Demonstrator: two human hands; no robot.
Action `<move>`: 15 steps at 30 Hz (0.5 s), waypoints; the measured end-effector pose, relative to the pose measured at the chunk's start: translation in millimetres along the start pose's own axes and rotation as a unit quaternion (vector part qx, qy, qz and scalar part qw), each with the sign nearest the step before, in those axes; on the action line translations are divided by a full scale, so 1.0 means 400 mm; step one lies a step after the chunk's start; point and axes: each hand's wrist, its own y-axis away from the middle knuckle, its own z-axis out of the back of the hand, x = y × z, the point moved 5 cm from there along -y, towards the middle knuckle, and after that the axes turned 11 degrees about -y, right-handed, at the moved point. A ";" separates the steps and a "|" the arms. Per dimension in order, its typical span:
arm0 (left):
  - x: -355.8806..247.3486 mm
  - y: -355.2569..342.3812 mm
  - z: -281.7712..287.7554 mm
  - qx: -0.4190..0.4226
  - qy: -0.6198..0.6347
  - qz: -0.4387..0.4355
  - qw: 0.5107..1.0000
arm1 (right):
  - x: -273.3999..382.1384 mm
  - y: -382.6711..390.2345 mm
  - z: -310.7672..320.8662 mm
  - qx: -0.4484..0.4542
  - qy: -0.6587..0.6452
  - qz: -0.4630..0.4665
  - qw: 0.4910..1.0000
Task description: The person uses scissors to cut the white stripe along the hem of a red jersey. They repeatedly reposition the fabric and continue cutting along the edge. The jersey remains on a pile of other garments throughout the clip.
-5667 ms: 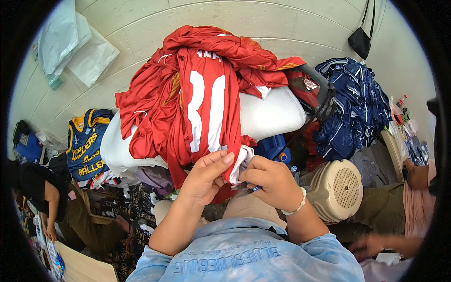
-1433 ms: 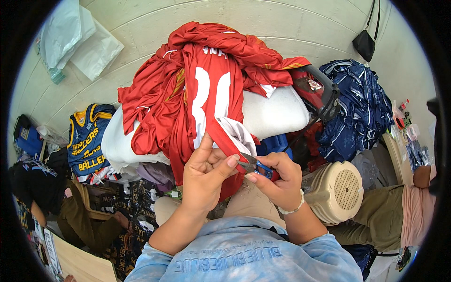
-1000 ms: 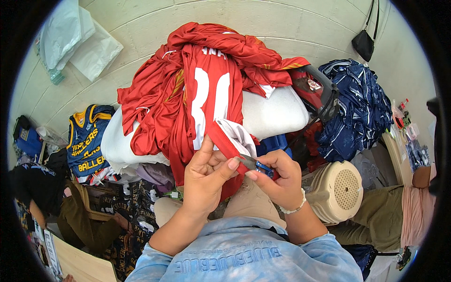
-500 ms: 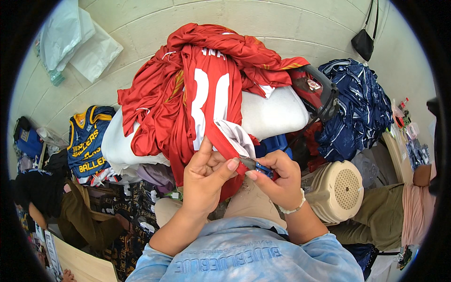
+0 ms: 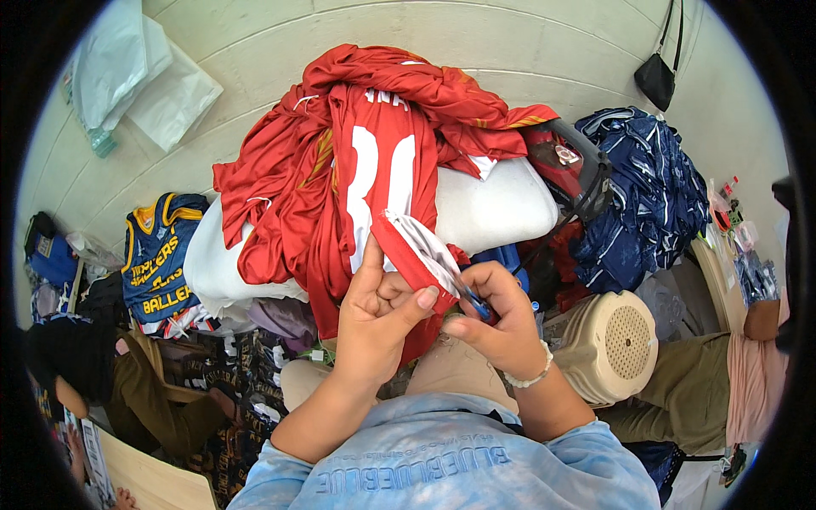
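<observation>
My left hand (image 5: 378, 323) pinches the folded red hem (image 5: 401, 255) with white lining showing, below the large white shapes on a red jersey. My right hand (image 5: 501, 323) grips small blue-handled snips (image 5: 478, 308), their metal blades at the hem's lower end, partly hidden by cloth and fingers. The red jerseys (image 5: 280, 204) lie heaped over a white padded cushion (image 5: 484, 208) in front of me.
A navy-and-yellow jersey (image 5: 161, 255) is at left, navy garments (image 5: 637, 204) at right above a beige plastic stool (image 5: 603, 348). White bags (image 5: 161, 93) and a black pouch (image 5: 654, 81) hang on the wall. Two other people (image 5: 68, 357) (image 5: 697, 382) sit either side.
My hands turned the hem up from its earlier bunched position. In the last half second, my right hand and snips tilted slightly and my left hand shifted a little right.
</observation>
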 end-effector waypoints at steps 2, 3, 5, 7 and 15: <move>-0.004 -0.005 0.001 0.011 0.006 -0.016 1.000 | 0.002 0.003 0.006 0.035 0.126 -0.016 0.991; -0.006 -0.006 0.001 0.018 0.008 -0.026 0.999 | 0.000 0.002 0.010 0.039 0.118 -0.022 0.992; 0.001 -0.009 0.010 -0.011 0.060 -0.012 0.998 | 0.009 0.002 0.013 0.074 0.147 -0.006 0.986; 0.006 -0.010 0.015 -0.021 0.077 -0.004 0.997 | 0.012 0.001 0.015 0.085 0.173 0.008 0.981; 0.007 -0.006 0.017 -0.003 0.021 -0.021 1.000 | 0.032 0.006 0.014 0.031 0.204 0.089 0.974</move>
